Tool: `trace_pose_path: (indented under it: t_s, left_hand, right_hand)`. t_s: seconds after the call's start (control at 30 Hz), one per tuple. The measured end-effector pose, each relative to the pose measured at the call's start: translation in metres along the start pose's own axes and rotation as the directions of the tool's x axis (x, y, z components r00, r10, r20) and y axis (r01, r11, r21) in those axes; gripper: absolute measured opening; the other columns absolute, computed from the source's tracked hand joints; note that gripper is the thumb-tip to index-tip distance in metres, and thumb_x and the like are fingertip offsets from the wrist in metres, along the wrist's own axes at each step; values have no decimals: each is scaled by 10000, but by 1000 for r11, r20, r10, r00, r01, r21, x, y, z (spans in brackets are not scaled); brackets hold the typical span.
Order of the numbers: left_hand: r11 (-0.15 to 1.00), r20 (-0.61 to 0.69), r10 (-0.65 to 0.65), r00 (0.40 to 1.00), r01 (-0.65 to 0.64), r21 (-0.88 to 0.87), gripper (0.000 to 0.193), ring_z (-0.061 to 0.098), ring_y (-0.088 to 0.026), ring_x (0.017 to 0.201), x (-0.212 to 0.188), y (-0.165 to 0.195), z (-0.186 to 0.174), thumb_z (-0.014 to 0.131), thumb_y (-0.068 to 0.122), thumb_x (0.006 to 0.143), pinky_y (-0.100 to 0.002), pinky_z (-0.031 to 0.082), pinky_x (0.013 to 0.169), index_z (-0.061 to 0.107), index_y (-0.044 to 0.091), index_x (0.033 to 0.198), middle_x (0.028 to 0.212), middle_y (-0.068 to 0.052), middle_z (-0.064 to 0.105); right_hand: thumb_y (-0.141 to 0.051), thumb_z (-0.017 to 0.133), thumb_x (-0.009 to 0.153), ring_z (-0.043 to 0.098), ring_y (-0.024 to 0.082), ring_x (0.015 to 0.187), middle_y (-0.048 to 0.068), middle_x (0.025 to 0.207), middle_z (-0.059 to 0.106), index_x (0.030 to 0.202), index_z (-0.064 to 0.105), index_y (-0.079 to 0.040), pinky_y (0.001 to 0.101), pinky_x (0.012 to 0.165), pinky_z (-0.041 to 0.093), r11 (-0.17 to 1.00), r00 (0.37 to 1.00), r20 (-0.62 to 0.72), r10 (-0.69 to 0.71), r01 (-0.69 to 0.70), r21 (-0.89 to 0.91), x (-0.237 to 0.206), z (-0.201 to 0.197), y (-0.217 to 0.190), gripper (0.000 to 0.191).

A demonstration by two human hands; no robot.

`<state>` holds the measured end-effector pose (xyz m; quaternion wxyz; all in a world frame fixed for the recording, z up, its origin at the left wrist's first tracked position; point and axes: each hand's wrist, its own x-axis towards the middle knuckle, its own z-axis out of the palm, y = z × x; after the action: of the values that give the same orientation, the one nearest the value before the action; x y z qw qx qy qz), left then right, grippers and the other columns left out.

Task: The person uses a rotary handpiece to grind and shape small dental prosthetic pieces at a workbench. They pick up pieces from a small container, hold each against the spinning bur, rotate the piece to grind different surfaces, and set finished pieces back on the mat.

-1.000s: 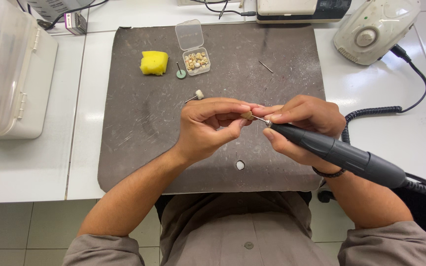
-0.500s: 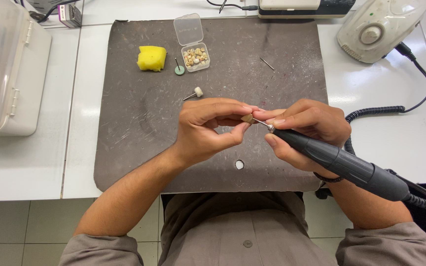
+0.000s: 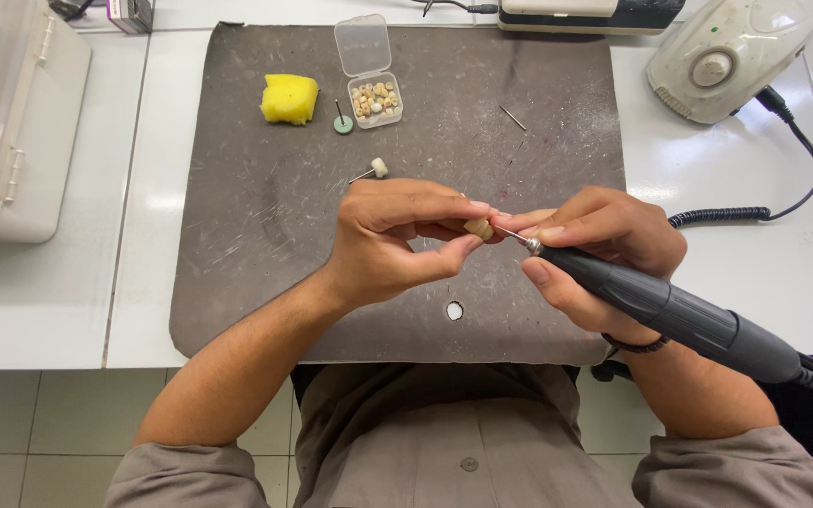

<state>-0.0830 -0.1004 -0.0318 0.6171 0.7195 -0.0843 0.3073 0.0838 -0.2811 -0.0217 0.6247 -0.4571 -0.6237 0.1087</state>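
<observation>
Two hands work a small tan piece with a rotary handpiece above a dark mat.

The left hand (image 3: pixel 397 240) pinches the tan piece (image 3: pixel 478 228) between thumb and fingertips, closed on it, over the middle of the mat (image 3: pixel 237 235). The right hand (image 3: pixel 604 249) is wrapped around the grey handpiece (image 3: pixel 679 315), whose thin bit meets the piece. Toward the mat's far edge lie a yellow sponge (image 3: pixel 289 99), a small green disc (image 3: pixel 342 123) and an open clear box (image 3: pixel 375 89) of pale bits; a white-tipped bur (image 3: pixel 371 171) lies just beyond the left hand. Off the mat's far right corner, on the counter (image 3: pixel 783 273), sits a white control unit (image 3: pixel 731 52) with a coiled cord.
</observation>
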Motion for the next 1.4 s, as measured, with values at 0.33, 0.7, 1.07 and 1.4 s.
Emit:
trace_pose_path:
  t_s: [0.33,0.7,1.07,1.4]
  left_hand:
    - [998,16,54,998,-54,10,264,781,-200,1030,6,-1,-2,743,-97,960,-291,711,930,732,26,1193,1175,-134,740]
    - [960,50,212,976,-218,174,327,781,-152,968,6,3,-10,807,-93,920,-244,707,857,743,96,1180,1118,-90,746]
    - [951,55,228,972,-234,204,308,783,-148,968,6,3,-9,831,-72,917,-245,706,845,749,106,1155,1121,-77,755]
    - [946,60,249,967,-256,198,309,782,-155,978,7,1,-8,826,-75,919,-247,704,847,747,111,1152,1133,-74,756]
  right_hand:
    - [48,732,954,768,220,983,119,918,679,1105,624,-1,387,987,663,997,998,-16,57,-58,-43,1,-2,-1,191]
    - [66,793,854,775,212,924,114,908,686,1037,638,-5,377,949,672,989,997,36,-65,69,-133,3,2,-3,250]
    - [61,813,852,783,243,962,115,896,693,1032,643,-5,386,942,679,979,996,43,-82,88,-184,6,3,-6,255]
    - [66,807,853,782,236,943,122,889,697,1031,649,-1,398,949,676,980,994,36,-99,104,-172,6,4,-4,247]
